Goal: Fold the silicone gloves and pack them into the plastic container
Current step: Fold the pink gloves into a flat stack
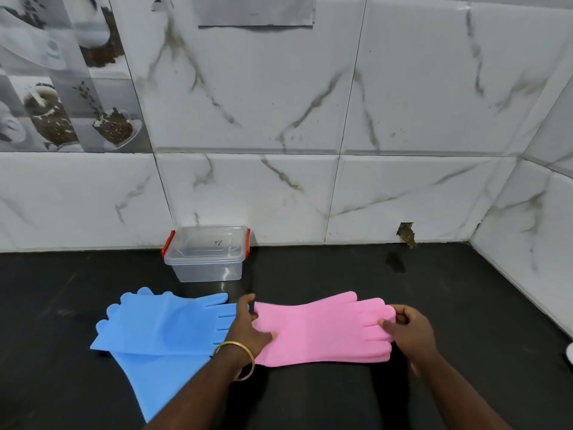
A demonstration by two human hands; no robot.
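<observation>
Two pink silicone gloves (pixel 319 328) lie stacked flat on the black counter, fingers pointing right. My left hand (pixel 248 324) grips their cuff end, thumb on top. My right hand (pixel 406 324) pinches the pink fingertips. A pair of blue silicone gloves (pixel 167 324) lies crossed to the left, one pointing right, the other running toward the near edge; my left forearm covers part of them. A clear plastic container (pixel 206 254) with red latches and its lid on stands against the wall behind the gloves.
The black countertop (pixel 465 290) meets a marble-tiled wall (pixel 403 197) at the back and another on the right. A small hole (pixel 406 234) shows in the back tiles. A white object (pixel 570 352) peeks in at the right edge.
</observation>
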